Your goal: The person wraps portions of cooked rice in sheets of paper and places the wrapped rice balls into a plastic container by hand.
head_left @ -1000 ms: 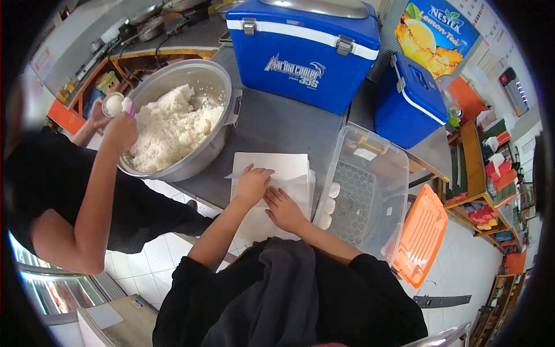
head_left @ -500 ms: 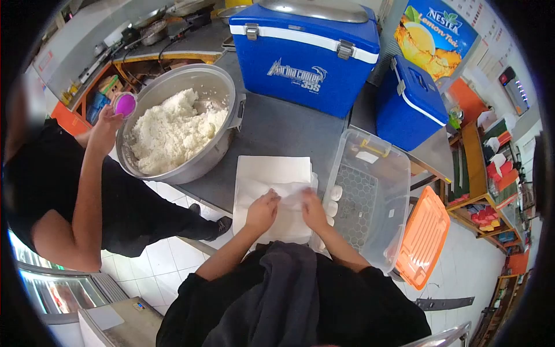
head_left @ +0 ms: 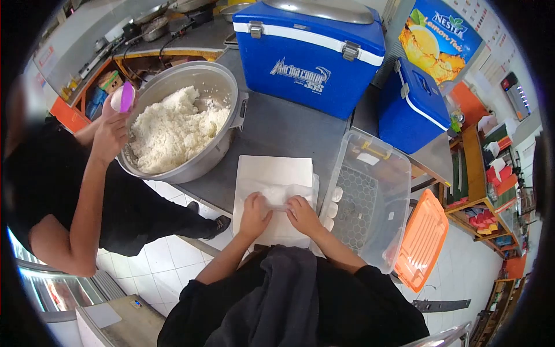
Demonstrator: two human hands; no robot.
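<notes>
Two hands, the left hand (head_left: pixel 255 217) and the right hand (head_left: pixel 304 215), are working over a stack of white paper (head_left: pixel 272 168) on the bench (head_left: pixel 277 124). Their fingers (head_left: pixel 252 201) are curling inward, nearly closed, and are gripping opposite ends of a translucent sheet (head_left: pixel 280 194); how tightly they are pressing cannot be told. The sheet is lying crosswise between the two sets of fingers, atop the stack, and is forming a roll-like fold whose contents are not showing clearly.

To the right of the right fingers, a clear bin (head_left: pixel 361 188) is standing beside the stack, with white bundles (head_left: pixel 330 210) lying along its nearer wall; farther right, an orange lid (head_left: pixel 422 240) is resting at a tilt. Ahead and left of the left fingers, a metal basin (head_left: pixel 203 157) is holding rice (head_left: pixel 173 130); at its far side, a co-worker's hand (head_left: pixel 111 132) is holding a cup (head_left: pixel 126 97).

Possible faults: uneven gripping could be skewing or tearing the sheet, which is looking thin; slackening at either end could be letting the fold open. Hard downward pressing could be dragging the paper beneath. The right forearm (head_left: pixel 338 250), passing close to the bin, could be nudging it.
</notes>
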